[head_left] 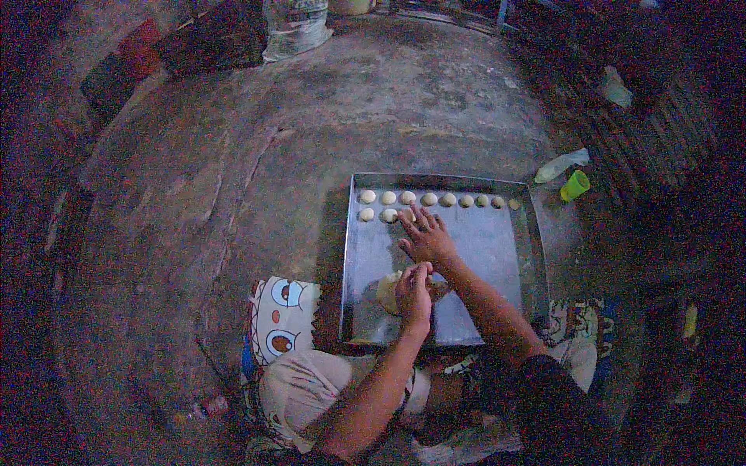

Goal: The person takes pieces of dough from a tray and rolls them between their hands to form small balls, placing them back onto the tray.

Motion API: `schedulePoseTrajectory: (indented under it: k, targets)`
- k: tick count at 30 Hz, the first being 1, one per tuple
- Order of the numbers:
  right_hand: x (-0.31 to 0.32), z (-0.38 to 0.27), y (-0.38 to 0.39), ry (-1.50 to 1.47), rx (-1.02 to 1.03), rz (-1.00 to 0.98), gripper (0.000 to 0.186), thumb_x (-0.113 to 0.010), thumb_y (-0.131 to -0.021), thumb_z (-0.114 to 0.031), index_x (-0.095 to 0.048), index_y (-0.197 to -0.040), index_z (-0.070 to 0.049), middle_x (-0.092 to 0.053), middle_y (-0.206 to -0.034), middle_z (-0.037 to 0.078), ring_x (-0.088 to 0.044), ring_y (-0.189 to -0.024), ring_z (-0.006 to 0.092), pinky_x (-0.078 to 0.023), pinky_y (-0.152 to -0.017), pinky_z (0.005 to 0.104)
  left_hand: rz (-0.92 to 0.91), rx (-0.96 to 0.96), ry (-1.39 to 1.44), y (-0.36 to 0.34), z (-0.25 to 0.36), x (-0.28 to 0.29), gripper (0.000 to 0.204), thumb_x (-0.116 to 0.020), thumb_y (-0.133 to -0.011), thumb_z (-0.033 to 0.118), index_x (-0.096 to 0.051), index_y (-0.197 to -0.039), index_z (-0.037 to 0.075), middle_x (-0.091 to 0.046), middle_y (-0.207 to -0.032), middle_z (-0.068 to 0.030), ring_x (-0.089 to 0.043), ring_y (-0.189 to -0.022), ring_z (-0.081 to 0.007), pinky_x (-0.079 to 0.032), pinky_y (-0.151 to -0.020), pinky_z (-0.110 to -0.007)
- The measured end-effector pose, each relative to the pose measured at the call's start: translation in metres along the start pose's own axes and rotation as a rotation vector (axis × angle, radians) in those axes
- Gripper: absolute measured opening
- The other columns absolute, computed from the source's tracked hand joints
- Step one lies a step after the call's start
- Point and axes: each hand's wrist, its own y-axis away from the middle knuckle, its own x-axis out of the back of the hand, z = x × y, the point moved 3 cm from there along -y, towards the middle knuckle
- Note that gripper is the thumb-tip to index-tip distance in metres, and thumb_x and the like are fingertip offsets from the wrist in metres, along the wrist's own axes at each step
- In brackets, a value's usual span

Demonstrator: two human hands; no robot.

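Observation:
A shallow rectangular metal tray point(474, 256) lies in front of me. Along its far side runs a row of small pale round dough balls point(429, 199), with a shorter second row begun at the left. My right hand point(427, 239) reaches over that second row, its fingers stretched out and apart at a dough ball point(409, 216), which they partly cover. Closer to me, my left hand point(414, 293) is closed, thumb and fingers together; what they hold, if anything, is hidden. Behind it on the tray sits a larger pale lump of dough point(386, 293), partly covered by the hand.
A yellow-green cup point(575, 186) and a pale plastic bag point(561, 165) lie on the concrete floor point(287, 171) beyond the tray's right corner. A whitish sack point(297, 27) and dark boxes stand at the far left. My cartoon-print clothing point(284, 318) borders the tray's near side.

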Motion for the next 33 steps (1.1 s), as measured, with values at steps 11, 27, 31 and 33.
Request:
schedulePoseTrajectory:
  k: [11,27,31,33]
  targets:
    - [0.064,0.0,0.145,-0.723,-0.377,-0.336,0.049,-0.063,-0.084,-0.022,-0.054,-0.129,-0.003,-0.065,-0.111,0.021,-0.063,-0.102,0.0372,-0.05,-0.087,0.0437,-0.338,-0.472,-1.676,0.018,-0.005,0.003,0.055,-0.064,-0.083,0.034,-0.053,-0.133,0.014,-0.035,-0.147,-0.0176,-0.015,-0.142,-0.0419,-0.004,-0.112,-0.064]
    - [0.016,0.002,0.157,-0.875,-0.779,0.038,0.032,-0.071,-0.083,-0.029,-0.064,-0.101,-0.003,-0.069,-0.082,0.017,-0.067,-0.076,0.0283,-0.052,-0.07,0.0408,-0.6,-0.765,-1.812,0.004,-0.007,-0.02,0.032,-0.053,-0.084,0.012,-0.06,-0.115,0.012,-0.057,-0.123,-0.0053,-0.045,-0.124,-0.0283,-0.021,-0.111,-0.056]
    - [0.036,0.001,0.142,-0.846,-0.688,0.089,0.03,-0.072,-0.081,-0.028,-0.064,-0.098,-0.004,-0.068,-0.081,0.018,-0.067,-0.076,0.0297,-0.052,-0.07,0.0403,-0.531,-0.875,-1.798,-0.011,-0.008,-0.013,0.029,-0.05,-0.087,0.015,-0.061,-0.114,0.014,-0.057,-0.123,-0.0044,-0.047,-0.122,-0.027,-0.02,-0.112,-0.054]
    - [0.052,-0.003,0.134,-0.86,-0.655,0.037,0.032,-0.071,-0.08,-0.029,-0.064,-0.099,-0.004,-0.068,-0.081,0.019,-0.067,-0.077,0.0327,-0.052,-0.071,0.0412,-0.513,-0.829,-1.738,-0.023,-0.001,-0.009,0.029,-0.05,-0.088,0.017,-0.061,-0.114,0.015,-0.058,-0.122,-0.0034,-0.047,-0.121,-0.0252,-0.02,-0.113,-0.052]
